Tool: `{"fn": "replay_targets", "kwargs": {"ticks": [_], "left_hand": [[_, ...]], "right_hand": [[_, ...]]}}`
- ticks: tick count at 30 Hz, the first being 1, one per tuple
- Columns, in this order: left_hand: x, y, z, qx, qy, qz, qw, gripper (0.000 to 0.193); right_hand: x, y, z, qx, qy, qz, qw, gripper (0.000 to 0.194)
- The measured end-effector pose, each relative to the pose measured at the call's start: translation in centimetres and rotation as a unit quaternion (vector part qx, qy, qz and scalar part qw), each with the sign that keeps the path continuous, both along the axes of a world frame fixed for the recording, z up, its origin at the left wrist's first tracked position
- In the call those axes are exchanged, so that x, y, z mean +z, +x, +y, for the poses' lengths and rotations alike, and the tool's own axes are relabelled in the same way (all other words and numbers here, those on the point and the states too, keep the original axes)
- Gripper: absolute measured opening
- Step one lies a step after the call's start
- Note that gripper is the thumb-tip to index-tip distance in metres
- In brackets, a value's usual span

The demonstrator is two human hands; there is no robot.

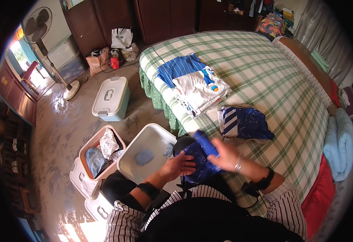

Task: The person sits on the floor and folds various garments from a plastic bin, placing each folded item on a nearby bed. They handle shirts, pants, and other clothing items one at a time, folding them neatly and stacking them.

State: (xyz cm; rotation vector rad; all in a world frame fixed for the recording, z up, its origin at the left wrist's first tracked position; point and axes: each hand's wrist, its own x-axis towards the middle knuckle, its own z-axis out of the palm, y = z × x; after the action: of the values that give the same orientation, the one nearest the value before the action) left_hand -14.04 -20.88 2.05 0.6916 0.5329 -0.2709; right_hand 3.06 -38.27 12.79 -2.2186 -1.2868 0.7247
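Observation:
A dark blue patterned garment (197, 154) lies across my lap at the bed's edge. My right hand (224, 155) pinches a raised fold of it; hand and fold are slightly blurred. Over the garment's left part, my left hand (178, 166) has its fingers apart and holds nothing; whether it touches the cloth is hard to tell. Just beyond, a folded dark blue garment with white stripes (246, 122) rests on the bed. Farther back are a folded white printed garment (197, 89) and a blue striped one (181, 68) partly under it.
By my left knee stands an open pale plastic bin (123, 161) with a few cloths inside. Beside it are a pink bin (84, 151) of clothes and loose lids (99, 208). A lidded bin (111, 96) and a standing fan (70, 89) are farther off. The checked bed (270, 75) fills the right.

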Motion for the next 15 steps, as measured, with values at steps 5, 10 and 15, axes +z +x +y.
{"fn": "replay_targets", "kwargs": {"ticks": [5, 10, 15], "left_hand": [[-1.1, -2.0, -0.1, 0.123, -0.111, -0.068, 0.984, 0.081], [-1.5, -3.8, 0.0, 0.163, -0.086, -0.084, 0.979, 0.080], [-2.3, -3.6, -0.4, 0.154, 0.060, -0.131, 0.977, 0.068]], "right_hand": [[-4.4, -3.8, 0.6, 0.323, 0.027, 0.061, 0.944, 0.054], [-9.1, -0.6, 0.3, 0.024, 0.095, 0.023, 0.995, 0.063], [-9.1, 0.3, 0.4, -0.049, -0.008, 0.361, 0.931, 0.051]]}}
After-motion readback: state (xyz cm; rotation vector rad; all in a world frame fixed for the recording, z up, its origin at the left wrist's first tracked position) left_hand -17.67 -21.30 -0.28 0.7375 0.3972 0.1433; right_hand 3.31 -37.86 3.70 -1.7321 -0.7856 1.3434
